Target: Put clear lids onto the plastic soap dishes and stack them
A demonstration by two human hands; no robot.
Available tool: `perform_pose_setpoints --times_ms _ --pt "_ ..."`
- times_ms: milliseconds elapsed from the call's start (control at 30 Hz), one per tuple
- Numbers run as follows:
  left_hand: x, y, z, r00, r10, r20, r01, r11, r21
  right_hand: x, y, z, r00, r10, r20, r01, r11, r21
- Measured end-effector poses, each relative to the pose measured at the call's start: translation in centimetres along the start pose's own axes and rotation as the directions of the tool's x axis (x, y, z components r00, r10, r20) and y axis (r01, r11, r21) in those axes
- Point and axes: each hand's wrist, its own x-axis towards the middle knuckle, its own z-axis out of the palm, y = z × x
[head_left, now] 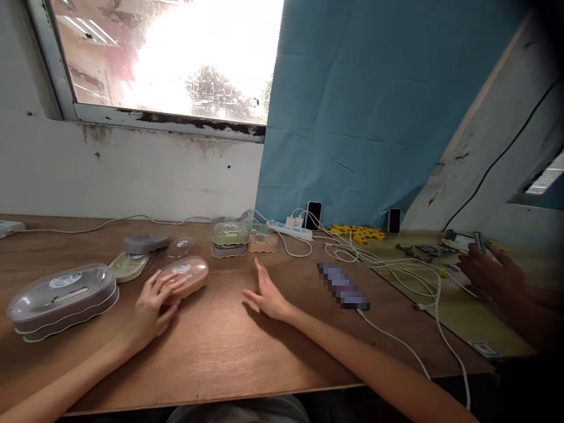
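My left hand (154, 305) grips the near left end of a pink oval box (194, 282) with a clear lid and a round label. Its fingers lie over the lid and its thumb is along the side. Over the middle of the table, my right hand (267, 296) is held with its fingers stretched and thumb apart, nothing in it. Left of my left hand stands a larger stack of grey boxes (66, 302) under a clear lid. Behind it are a pale green tray (128, 267), a grey tray (146, 242) and a clear lid (181, 247).
Green and grey lidded boxes (230, 239) stand stacked beside a small pink box (263, 242). A power strip (291, 230), a phone with a blurred screen (343, 286) and loose white cables (396, 273) lie rightward. Another person's hands (491, 267) hold a small object at far right.
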Motion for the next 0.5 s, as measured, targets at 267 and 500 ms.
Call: perform_pose_setpoints --times_ms 267,500 --pt "2.6 6.5 3.9 0.918 0.332 0.216 -0.276 0.927 -0.252 -1.0 0.3 -0.8 0.909 -0.418 -0.002 0.418 0.909 -0.015" --pt "8.9 3.6 8.0 0.979 0.070 0.189 -0.030 0.978 -0.207 5.4 1.4 0.2 0.943 -0.330 -0.042 0.332 0.941 0.067"
